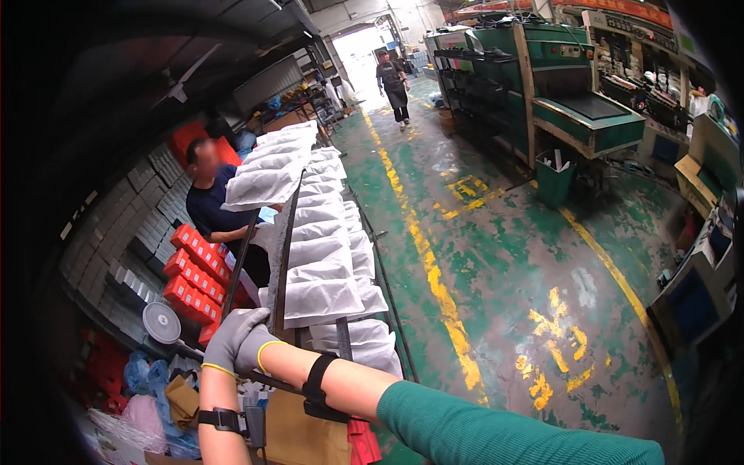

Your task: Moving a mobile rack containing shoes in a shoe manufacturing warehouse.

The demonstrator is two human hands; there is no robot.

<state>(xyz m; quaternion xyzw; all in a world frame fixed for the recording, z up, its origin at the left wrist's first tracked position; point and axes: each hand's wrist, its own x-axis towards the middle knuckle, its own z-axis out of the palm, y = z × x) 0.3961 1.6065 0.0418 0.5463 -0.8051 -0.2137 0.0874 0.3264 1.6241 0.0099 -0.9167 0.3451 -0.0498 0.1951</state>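
My left hand [232, 335], in a grey glove with a yellow cuff, is closed on the near end of a dark metal rack [287, 248]. Right beside it, partly overlapping, my right hand [253, 348] in a matching glove also grips the rack's end. The fingertips of both hands are hidden. Rows of plump white pouches [319, 261] lie across the rack's tiers, reaching away from me. What the pouches contain cannot be seen.
A person [203, 186] in dark clothes stands left of the rack, near stacked red boxes [194, 267]. Another person [393, 85] is farther up the aisle. A round white fan [162, 322] stands at left. Green machinery [593, 128] and a green bin [555, 180] line the right.
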